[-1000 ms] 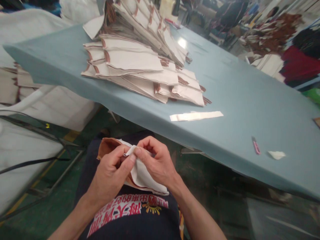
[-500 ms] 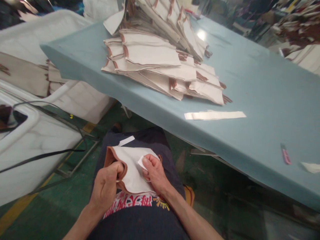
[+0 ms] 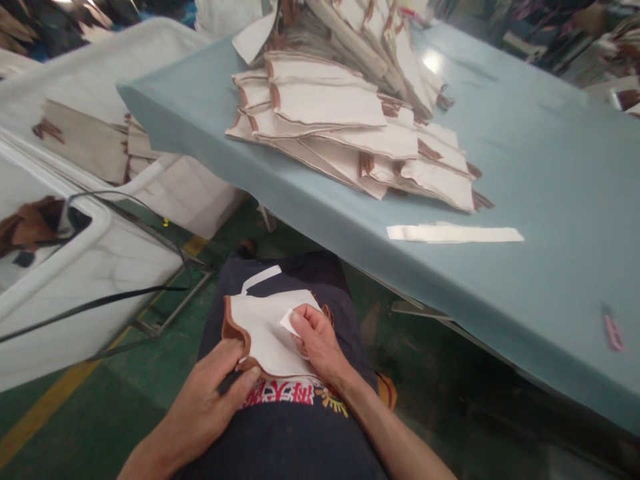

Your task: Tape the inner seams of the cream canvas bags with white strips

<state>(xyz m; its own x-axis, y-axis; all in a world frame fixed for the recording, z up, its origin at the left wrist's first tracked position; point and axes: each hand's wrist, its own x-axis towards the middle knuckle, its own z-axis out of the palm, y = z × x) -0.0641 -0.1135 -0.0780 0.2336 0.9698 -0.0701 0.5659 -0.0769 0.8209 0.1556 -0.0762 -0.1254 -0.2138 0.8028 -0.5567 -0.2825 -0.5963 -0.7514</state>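
Note:
On my lap lies a white cloth pouch [image 3: 273, 320] with brown binding around its open mouth, which faces left. My left hand [image 3: 210, 387] grips the pouch at that mouth, fingers by the brown edge and thumb low near the bottom corner. Some of its fingertips are hidden by the cloth. Over the pouch's right half, my right hand [image 3: 320, 340] is closed, pinching a small white slip [image 3: 289, 322] between thumb and fingers. Brown cord shows at the pouch's far right end. A narrow white strip [image 3: 263, 277] lies just beyond the pouch on my dark apron [image 3: 290, 440].
A blue-covered table [image 3: 320, 207] stands ahead, bearing stacked cloth pouches [image 3: 330, 107], a pale strip [image 3: 455, 233] and a pink-handled cutter [image 3: 613, 330]. White bins [image 3: 100, 280] stand at left, one with pouches inside. A black cable [image 3: 100, 307] crosses in front of them.
My left hand has drawn its fingers back from inside the pouch's mouth, and its thumb now lies at the lower edge. My right hand keeps its pinch on the slip. The view has shifted left.

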